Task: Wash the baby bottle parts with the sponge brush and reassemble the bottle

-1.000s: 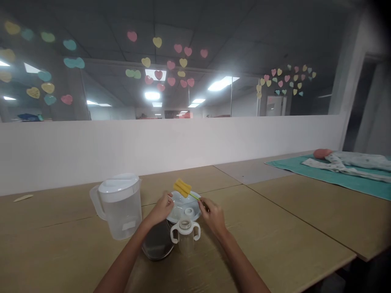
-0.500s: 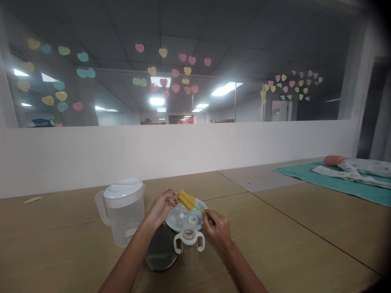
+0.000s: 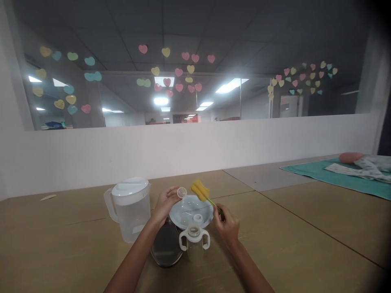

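Observation:
A small clear round piece [image 3: 182, 193] is held in the fingers of my left hand [image 3: 166, 203], above the left rim of a pale bowl [image 3: 208, 219]. My right hand [image 3: 226, 223] grips the green handle of a yellow sponge brush [image 3: 200, 190], whose head is raised over the bowl, apart from the clear piece. Inside the bowl lies a white ring-shaped part [image 3: 198, 218] beside clear contents that are hard to make out. In front of the bowl an open bottle with two white handles [image 3: 194, 236] stands upright between my forearms.
Left of my left hand stands a lidded clear pitcher [image 3: 132, 215]. A dark oval tray [image 3: 167, 246] lies beside the bottle. At the far right, a teal cloth [image 3: 317, 173] bears patterned fabric [image 3: 354, 170] and a pinkish rounded object [image 3: 350, 158]. A white wall [image 3: 189, 148] rises behind the table.
The brush head has come away from my left hand, up and to the right. The clear piece now shows its round opening. The whole view has shifted slightly.

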The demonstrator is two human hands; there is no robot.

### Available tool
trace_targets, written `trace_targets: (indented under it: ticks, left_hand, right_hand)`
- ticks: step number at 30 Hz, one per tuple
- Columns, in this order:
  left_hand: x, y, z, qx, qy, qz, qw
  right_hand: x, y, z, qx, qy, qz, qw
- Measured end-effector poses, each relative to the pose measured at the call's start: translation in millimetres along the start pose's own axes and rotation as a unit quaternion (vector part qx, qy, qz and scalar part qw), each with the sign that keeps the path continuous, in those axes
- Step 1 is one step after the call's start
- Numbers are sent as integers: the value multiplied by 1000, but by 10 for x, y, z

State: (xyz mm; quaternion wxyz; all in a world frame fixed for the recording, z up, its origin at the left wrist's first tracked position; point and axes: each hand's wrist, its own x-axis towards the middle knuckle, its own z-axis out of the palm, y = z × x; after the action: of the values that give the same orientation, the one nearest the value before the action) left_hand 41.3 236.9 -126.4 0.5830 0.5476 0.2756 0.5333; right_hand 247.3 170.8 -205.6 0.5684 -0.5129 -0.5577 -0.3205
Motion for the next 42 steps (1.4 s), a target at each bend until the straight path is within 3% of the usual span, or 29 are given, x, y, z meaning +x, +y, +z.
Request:
trace_targets:
  ticks: [7,14,18,21,26,30,33,37,42]
  left_hand:
    - [21,-143,-1,117,-15,42,992]
    - [68,-92,-153,301,-17,44,952]
    - [51,13,-338,444,-21,37,895]
    - [21,31,-443,553,-25,14,832]
    - [15,-139,-528,673,-54,-61,735]
    - [35,-223,-532,716,-65,-64,692]
    - [64,-226,-418,720,-69,-27,690]
    - [120,-348,-139,685,-101,39,720]
    - [206,-581,-6,664,-85,38,742]
  right_hand:
    - [-12,-33,35,-32,-31,-52,998]
    - [-8,84,91,-96,-8,-40,995]
    - [-9,93,104,-116,-15,-28,993]
    - [-10,92,113,-119,-40,-14,992]
    - [-5,96,101,-139,-72,-9,988]
    - [-6,99,85,-168,-115,3,979]
    - [-12,97,89,-178,-148,9,973]
    - [-14,108,95,-199,-181,11,963]
    - [-1,145,82,-207,-197,45,957]
